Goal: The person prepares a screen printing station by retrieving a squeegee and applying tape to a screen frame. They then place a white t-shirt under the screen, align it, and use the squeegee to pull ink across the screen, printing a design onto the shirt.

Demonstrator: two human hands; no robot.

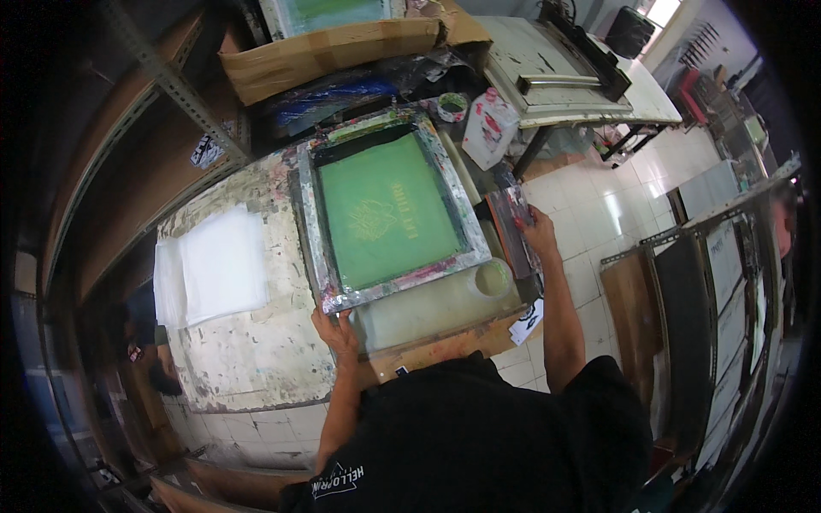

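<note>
A screen printing frame [395, 279] with a green mesh [389, 214] lies over the table, paint smeared along its rim. A line drawing and lettering show pale yellow on the mesh. My left hand [338, 333] is closed on the frame's near left corner, with some fingers hidden beneath the edge. To the right of the frame, my right hand [539, 232] grips a paint-stained squeegee [511, 224] that has an orange strip along one side. The squeegee rests low beside the frame, at the table's right edge.
White sheets [224, 267] are stacked on the stained table [248, 359] at left. A tape roll [491, 280] sits near the frame's front edge. Beyond the frame stand a pink-stained white jug [490, 128] and another tape roll [451, 107]. Metal shelving [171, 90] rises at far left.
</note>
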